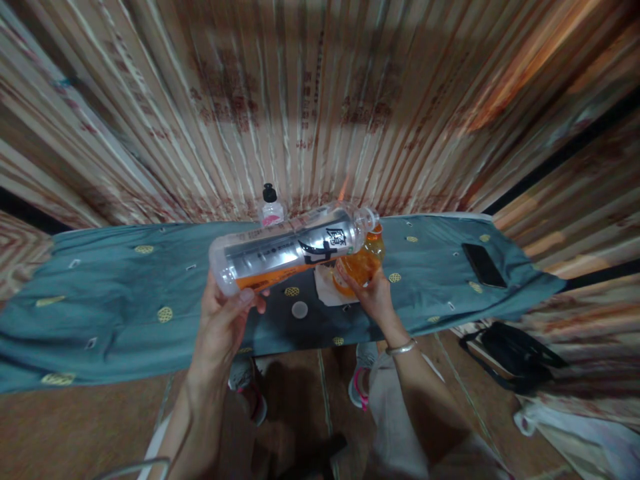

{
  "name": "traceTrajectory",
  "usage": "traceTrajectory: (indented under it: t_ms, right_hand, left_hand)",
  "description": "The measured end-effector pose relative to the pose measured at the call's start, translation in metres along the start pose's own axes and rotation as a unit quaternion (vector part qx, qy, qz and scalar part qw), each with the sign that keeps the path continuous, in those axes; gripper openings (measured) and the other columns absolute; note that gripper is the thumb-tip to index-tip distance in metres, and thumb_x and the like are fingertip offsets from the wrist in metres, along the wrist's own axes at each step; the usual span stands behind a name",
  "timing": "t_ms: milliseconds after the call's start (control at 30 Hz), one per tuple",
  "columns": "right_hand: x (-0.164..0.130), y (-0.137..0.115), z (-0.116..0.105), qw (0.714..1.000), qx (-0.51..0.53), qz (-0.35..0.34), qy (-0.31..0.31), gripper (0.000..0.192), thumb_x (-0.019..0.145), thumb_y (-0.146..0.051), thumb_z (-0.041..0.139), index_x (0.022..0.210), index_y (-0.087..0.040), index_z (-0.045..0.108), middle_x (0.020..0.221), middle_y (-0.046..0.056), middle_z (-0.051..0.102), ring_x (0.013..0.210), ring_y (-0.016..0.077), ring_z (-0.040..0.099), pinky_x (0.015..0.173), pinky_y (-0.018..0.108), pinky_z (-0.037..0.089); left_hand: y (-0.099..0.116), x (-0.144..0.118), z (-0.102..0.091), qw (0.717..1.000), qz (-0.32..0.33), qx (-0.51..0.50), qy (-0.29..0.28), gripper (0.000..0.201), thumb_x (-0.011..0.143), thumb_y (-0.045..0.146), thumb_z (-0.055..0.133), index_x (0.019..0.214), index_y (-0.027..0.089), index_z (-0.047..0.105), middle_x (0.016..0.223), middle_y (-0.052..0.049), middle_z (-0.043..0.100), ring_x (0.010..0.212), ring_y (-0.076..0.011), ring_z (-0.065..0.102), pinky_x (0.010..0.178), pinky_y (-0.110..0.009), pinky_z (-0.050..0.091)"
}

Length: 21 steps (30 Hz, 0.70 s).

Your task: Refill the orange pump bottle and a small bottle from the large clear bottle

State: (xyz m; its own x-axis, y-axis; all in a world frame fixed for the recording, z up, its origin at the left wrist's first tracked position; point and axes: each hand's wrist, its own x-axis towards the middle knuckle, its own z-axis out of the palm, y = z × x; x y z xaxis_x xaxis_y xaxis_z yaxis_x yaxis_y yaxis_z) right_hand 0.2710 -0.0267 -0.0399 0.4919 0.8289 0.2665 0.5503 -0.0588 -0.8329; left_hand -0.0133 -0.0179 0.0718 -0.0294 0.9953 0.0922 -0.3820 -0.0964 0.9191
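L hand (225, 320) grips the base end of a large clear plastic bottle (293, 250), fingers wrapped round it, thumb on the near side. Bottle is tipped almost flat, neck pointing right and slightly up, silver-black label facing the camera, a thin band of orange liquid along its lower side. Its open mouth sits right over a smaller container of orange drink (361, 265), touching or just about. R hand (376, 297) clasps that container from the near side, holding it on the table; silver bangle (401, 347) on the wrist.

Table is covered w/ a teal cloth (125, 293) w/ yellow dots. A white round cap (299, 309) lies on the cloth between the hands, near edge. Small clear bottle w/ black cap (271, 207) stands at the far edge, behind the big bottle. Black phone (483, 265) lies flat far right on the cloth. Black bag (510, 357) on the floor to the right, below the table.
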Motion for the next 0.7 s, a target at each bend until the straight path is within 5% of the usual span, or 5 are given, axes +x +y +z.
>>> traceTrajectory:
  t_ms: [700]
  right_hand:
    - [-0.0003, 0.0024, 0.0008, 1.0, -0.005, -0.002, 0.003, 0.077, 0.073, -0.073, 0.078, 0.127, -0.02, 0.061, 0.107, 0.017, 0.082, 0.095, 0.0384, 0.081, 0.079, 0.048, 0.064]
  left_hand:
    - [-0.0007, -0.0007, -0.0008, 1.0, -0.002, -0.011, 0.003, 0.048, 0.061, 0.031, 0.092, 0.104, 0.025, 0.074, 0.084, -0.004, 0.073, 0.063, -0.02, 0.066, 0.044, -0.027, 0.047]
